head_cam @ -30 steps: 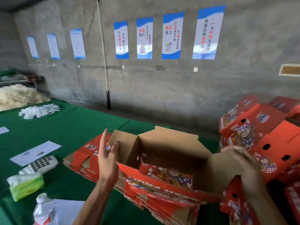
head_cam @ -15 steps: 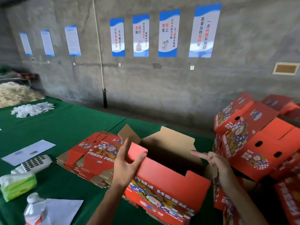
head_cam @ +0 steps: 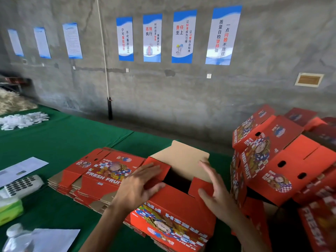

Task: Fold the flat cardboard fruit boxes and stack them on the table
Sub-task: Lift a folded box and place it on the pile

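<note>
Person, head view: left hand (head_cam: pixel 139 186) & right hand (head_cam: pixel 215 194) bare; forearms uncovered, no sleeves/gloves/jewellery seen.

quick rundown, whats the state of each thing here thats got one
box being folded: erected, top partly open, brown rear flap upright
left hand: fingers straight, pressing a red top flap down
right hand: fingers straight, on the right top flap
flat boxes: unfolded, lying stacked
folded boxes: assembled, piled at right, tilted
water bottle: capped
</note>
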Available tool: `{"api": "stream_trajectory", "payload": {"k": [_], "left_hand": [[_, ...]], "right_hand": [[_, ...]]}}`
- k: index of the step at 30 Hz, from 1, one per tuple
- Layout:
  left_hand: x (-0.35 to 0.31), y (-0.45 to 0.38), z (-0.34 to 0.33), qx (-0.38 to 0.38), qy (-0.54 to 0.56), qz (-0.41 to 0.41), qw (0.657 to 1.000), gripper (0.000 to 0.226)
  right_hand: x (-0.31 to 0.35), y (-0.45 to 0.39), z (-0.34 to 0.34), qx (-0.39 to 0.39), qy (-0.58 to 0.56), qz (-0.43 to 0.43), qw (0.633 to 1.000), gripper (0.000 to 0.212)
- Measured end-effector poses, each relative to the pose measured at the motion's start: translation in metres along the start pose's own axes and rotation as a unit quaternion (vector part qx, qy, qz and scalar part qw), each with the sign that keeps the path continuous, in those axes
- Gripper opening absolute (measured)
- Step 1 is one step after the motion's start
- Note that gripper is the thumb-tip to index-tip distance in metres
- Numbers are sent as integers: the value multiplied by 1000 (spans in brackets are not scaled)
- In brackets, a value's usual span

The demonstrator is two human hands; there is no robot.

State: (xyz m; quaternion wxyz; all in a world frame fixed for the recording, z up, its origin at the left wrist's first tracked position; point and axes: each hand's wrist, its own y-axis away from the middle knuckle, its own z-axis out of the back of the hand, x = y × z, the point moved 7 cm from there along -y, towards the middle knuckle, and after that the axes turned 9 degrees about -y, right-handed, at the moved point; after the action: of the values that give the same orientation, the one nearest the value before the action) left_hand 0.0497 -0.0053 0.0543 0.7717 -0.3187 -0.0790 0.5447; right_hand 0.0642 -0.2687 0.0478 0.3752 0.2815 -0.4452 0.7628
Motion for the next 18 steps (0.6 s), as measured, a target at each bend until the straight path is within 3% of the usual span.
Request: {"api": "stream_trajectory", "payload": {"k": [3,6,9,13,18], "left_hand": [[0,-1,-4,-2,-15,-8,1000,32],[1,-5,-6,-12,-27,8,1000,24],[5,-9,-8,-17,-23,37,999,19],[15,-10,-4,-50,-11,69,996,11],[18,-8,-13,-52,-45,87,994,33]], "right_hand": [[-3,0,-2,-59,19,59,996,95],[-7,-1,2,-88,-31,7,996,100],[-5,3,-3,-42,65,11,997,52],[-2,-5,-8,8,36,-47,998,45],[-13,-16,-19,66,245,-104,962,78]]}}
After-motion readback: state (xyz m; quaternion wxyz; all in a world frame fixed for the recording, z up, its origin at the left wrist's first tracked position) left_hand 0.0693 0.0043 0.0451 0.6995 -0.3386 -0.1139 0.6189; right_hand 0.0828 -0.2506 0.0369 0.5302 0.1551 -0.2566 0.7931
